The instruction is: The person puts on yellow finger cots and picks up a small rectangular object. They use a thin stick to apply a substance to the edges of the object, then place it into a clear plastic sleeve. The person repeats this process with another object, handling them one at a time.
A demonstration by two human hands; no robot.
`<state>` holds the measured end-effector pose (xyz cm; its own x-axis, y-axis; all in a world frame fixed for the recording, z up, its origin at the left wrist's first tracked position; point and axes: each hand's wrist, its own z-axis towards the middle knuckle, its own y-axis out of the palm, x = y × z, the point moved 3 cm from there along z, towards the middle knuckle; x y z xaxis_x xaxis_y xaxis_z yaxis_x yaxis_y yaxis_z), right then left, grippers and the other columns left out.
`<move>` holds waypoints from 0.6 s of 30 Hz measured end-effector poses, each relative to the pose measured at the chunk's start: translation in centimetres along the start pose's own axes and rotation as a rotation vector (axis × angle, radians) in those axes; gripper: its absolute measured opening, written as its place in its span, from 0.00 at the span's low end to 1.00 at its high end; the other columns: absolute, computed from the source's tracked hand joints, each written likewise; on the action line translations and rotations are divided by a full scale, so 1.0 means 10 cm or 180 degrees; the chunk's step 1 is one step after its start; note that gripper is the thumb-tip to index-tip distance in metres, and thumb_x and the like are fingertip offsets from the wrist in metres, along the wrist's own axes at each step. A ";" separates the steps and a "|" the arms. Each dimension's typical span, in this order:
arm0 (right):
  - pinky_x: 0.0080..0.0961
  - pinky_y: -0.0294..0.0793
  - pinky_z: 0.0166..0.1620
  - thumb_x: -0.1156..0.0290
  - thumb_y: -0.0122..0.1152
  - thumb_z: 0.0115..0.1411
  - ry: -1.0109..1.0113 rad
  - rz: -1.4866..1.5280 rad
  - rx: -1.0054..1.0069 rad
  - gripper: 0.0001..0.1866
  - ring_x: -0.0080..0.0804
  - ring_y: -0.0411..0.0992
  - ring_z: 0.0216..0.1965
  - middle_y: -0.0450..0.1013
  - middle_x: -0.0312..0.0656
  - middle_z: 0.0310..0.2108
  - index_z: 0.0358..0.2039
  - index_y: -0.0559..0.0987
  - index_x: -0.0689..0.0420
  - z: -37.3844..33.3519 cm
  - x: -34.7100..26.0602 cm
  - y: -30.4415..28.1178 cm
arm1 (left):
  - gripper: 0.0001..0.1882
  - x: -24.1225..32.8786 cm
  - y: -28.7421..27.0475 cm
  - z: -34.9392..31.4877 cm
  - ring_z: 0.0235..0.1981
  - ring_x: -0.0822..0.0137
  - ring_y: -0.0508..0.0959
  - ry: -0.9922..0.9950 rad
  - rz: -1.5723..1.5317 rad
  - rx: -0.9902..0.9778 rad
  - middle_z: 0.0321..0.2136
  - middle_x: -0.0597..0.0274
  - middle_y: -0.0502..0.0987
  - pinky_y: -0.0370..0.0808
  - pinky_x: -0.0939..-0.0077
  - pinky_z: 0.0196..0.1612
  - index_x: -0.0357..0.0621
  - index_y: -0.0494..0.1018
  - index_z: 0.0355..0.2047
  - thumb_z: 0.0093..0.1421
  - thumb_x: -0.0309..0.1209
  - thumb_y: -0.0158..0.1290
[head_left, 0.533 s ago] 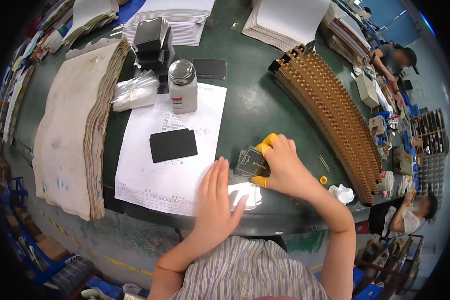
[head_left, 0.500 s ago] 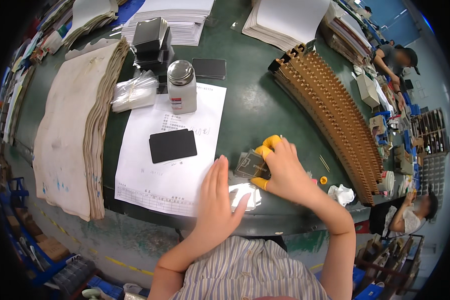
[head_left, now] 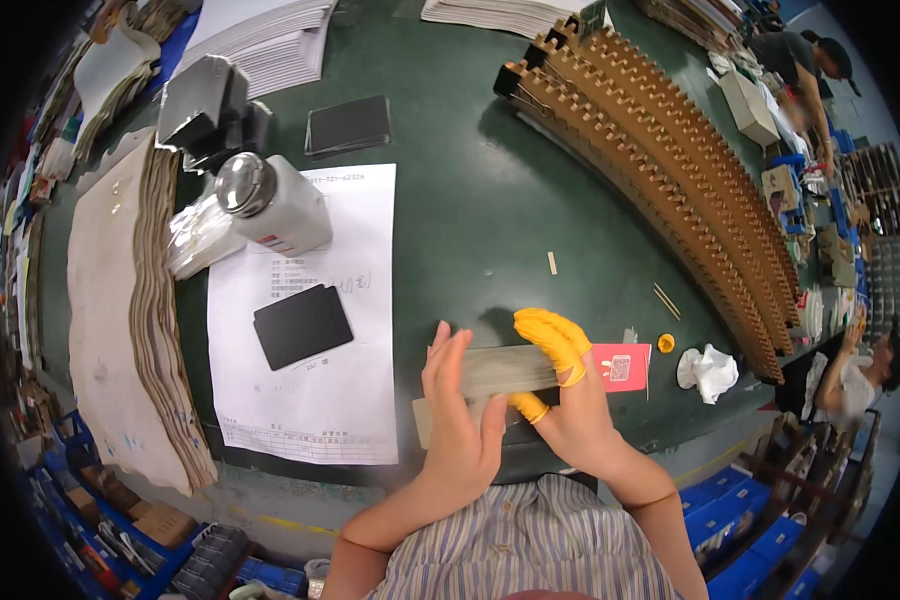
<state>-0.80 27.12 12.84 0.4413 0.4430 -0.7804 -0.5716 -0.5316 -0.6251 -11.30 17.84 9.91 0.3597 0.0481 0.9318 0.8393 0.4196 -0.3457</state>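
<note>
A greyish card, smeared by motion, is held up in front of me over the table's near edge. My right hand, with yellow finger cots on thumb and fingers, pinches its right end. At the card's left end stands my left hand, fingers stretched and thumb apart; whether it touches the card I cannot tell. Under the hands lies a pale flat piece, partly hidden by the left hand. A black card rests on the printed paper sheet to the left.
A white bottle with a metal cap stands by stacked black cards and clear sleeves. Brown notched racks curve along the right. Nearby lie a pink card, toothpicks, a yellow finger cot and crumpled tissue.
The card in my right hand has been lifted and turned to a blurred, narrower face. My left hand has come closer to it. The whole view has shifted, and the pink card shows more.
</note>
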 end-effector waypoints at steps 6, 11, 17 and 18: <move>0.37 0.60 0.61 0.80 0.66 0.50 0.0105 0.1377 0.0044 0.38 0.44 0.59 0.60 0.60 0.47 0.58 0.60 0.61 0.56 -0.02 0.22 0.14 | 0.36 -0.03 0.05 0.01 0.67 0.46 0.48 -0.0264 -0.1041 0.0051 0.66 0.37 0.43 0.49 0.57 0.66 0.30 0.37 0.66 0.63 0.22 0.42; 0.38 0.56 0.63 0.83 0.64 0.48 -0.0092 0.1721 0.0153 0.43 0.41 0.59 0.62 0.58 0.46 0.60 0.63 0.54 0.54 -0.01 0.21 0.18 | 0.35 -0.01 0.01 0.05 0.70 0.52 0.42 -0.0187 -0.0840 -0.0150 0.69 0.40 0.36 0.45 0.61 0.68 0.34 0.33 0.67 0.66 0.23 0.38; 0.37 0.61 0.60 0.80 0.66 0.50 0.0067 0.1639 0.0052 0.34 0.44 0.61 0.59 0.64 0.45 0.55 0.57 0.64 0.55 -0.03 0.24 0.18 | 0.36 -0.03 0.00 0.05 0.70 0.52 0.39 -0.0258 -0.0994 -0.0216 0.69 0.40 0.35 0.43 0.61 0.68 0.34 0.31 0.67 0.66 0.22 0.38; 0.38 0.62 0.60 0.80 0.66 0.50 0.0124 0.1505 -0.0041 0.32 0.45 0.62 0.59 0.66 0.44 0.54 0.56 0.66 0.56 -0.03 0.23 0.15 | 0.37 -0.03 0.01 0.04 0.70 0.52 0.42 -0.0263 -0.1060 -0.0207 0.69 0.40 0.35 0.45 0.61 0.67 0.35 0.31 0.68 0.65 0.22 0.39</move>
<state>-0.45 27.14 10.10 0.1604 0.1230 -0.9794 -0.7075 -0.6775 -0.2010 -11.54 18.20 9.62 0.0298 -0.0072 0.9995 0.9302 0.3662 -0.0251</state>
